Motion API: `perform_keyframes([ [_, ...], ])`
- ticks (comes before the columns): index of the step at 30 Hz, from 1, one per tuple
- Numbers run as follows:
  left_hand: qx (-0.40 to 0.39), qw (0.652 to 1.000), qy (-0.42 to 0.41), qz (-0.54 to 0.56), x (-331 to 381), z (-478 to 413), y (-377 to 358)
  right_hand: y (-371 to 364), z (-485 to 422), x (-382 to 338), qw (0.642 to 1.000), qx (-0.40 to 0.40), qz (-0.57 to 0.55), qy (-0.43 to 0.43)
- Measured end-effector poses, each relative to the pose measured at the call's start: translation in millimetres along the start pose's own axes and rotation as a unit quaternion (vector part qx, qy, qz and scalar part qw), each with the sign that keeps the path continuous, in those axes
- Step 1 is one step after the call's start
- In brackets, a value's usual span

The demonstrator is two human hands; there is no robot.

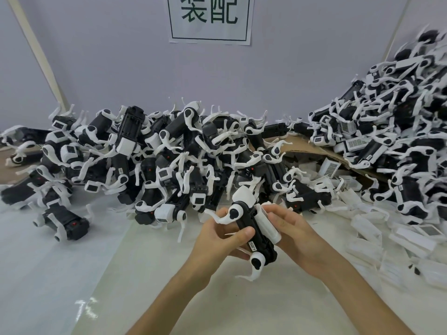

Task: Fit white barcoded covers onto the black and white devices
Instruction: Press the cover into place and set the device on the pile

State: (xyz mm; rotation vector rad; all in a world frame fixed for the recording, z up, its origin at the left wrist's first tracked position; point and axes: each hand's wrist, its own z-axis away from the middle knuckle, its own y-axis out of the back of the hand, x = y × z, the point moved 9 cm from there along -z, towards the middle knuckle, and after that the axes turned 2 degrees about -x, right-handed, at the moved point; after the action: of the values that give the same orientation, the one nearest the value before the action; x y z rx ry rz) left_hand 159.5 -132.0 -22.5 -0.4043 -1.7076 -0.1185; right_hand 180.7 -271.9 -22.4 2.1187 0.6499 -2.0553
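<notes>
A black and white device (251, 228) with curved white arms is held over the table, low in the middle of the head view. My left hand (222, 240) grips its left side, thumb across the black body. My right hand (292, 233) holds a white barcoded cover (267, 223) against the device's right side, fingers curled round it. Part of the device's underside is hidden by my palms.
A long heap of black and white devices (150, 155) runs across the back of the table. A taller heap (396, 131) rises at the right over a cardboard sheet (304, 147). Loose white covers (377, 233) lie at the right. A paper sign (210, 18) hangs on the wall.
</notes>
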Motion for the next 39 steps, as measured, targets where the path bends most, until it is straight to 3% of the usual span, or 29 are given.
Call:
perform_keyframes([
  [7,0.021,1.000,-0.007,-0.010,3,-1,6,14,-1,1,0.998,0.037,-0.057,-0.012],
  [15,0.035,0.999,0.009,-0.015,-3,-3,9,11,-1,1,0.999,0.054,-0.006,0.009],
  [30,0.036,0.998,0.015,-0.043,-6,-4,11,17,-4,7,0.998,0.042,-0.039,-0.002],
  [39,0.025,0.999,0.020,-0.044,-10,-5,7,7,-4,5,0.999,0.005,0.039,0.022],
])
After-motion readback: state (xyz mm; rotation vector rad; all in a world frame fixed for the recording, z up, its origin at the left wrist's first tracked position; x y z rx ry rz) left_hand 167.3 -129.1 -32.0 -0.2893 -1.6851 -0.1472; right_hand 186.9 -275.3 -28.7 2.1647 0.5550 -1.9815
